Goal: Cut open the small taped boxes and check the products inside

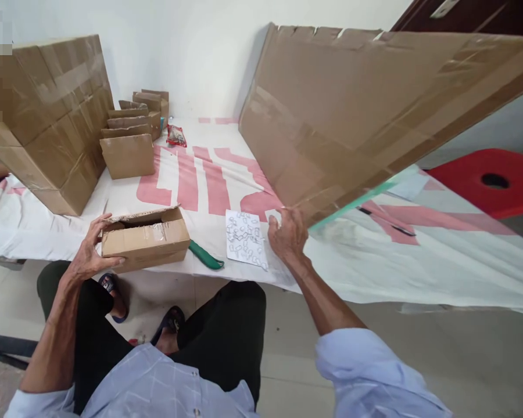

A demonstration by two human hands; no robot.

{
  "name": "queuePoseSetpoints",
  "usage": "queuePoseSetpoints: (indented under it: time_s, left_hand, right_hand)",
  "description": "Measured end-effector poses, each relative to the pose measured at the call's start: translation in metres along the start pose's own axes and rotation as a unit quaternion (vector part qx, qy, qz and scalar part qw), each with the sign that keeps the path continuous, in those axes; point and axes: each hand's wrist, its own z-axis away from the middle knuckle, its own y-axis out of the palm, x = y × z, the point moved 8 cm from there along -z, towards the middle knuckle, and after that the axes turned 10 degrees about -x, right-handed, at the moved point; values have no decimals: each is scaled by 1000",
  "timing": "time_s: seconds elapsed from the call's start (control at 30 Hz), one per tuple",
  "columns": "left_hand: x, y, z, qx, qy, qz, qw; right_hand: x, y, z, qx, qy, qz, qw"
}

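My left hand [90,249] grips the left end of a small cardboard box [146,244] at the table's front edge, thumb on the near side and fingers behind. The box has a gap along its top, and its inside is dark. My right hand [289,235] is curled at the lower left corner of a large cardboard panel [353,116]; whatever its fingers pinch, if anything, is hidden. Just left of it lies a white sheet [245,238] covered with small drawn shapes. A green curved object [206,255], like a handle, lies between box and sheet.
Taped cardboard boxes [65,116] are stacked at the left. Several small open boxes [128,157] stand in a row beside them, near a red packet [176,136]. A thin dark tool [390,223] and a red stool [483,174] are at the right.
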Motion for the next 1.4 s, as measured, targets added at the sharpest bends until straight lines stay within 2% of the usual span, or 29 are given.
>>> queuePoseSetpoints:
  time_s: [0.1,0.23,0.3,0.4,0.63,0.77,0.83,0.93,1.0,1.03,1.13,1.27,1.33,1.4]
  left_hand:
    - [4,-1,0,-16,-9,2,1000]
    - [6,-1,0,-26,-21,11,999]
    - [5,0,0,-20,-26,11,999]
    - [4,1,1,-14,-31,6,999]
    - [8,4,3,-9,-32,6,999]
    - [9,6,5,-13,-28,22,999]
    - [7,7,5,-11,-23,28,999]
    - [3,9,6,-8,-9,39,999]
    - [1,9,6,-10,-1,44,999]
    - [1,9,6,-11,0,45,999]
    - [3,10,7,-13,-2,41,999]
    - [7,12,8,-7,-15,46,999]
    - [8,13,8,-6,-17,50,999]
    - [9,14,9,-6,-16,54,998]
  right_hand:
    - [50,3,5,62,-51,-38,996]
    - [126,17,50,233,-170,-73,955]
    - [149,23,74,294,-199,-43,934]
    - [167,30,92,341,-204,-5,918]
    - [187,34,103,386,-235,3,892]
    - [191,27,106,351,-228,-16,908]
    - [186,20,93,312,-178,-49,932]
    - [176,0,56,220,-87,-134,962]
    - [177,-20,31,174,-52,-217,959]
    - [182,-28,20,171,-42,-260,950]
    - [215,-47,5,236,-43,-360,902]
    - [279,-59,10,338,-136,-408,837]
    - [305,-58,13,352,-193,-401,823]
    - [324,-53,13,352,-239,-375,824]
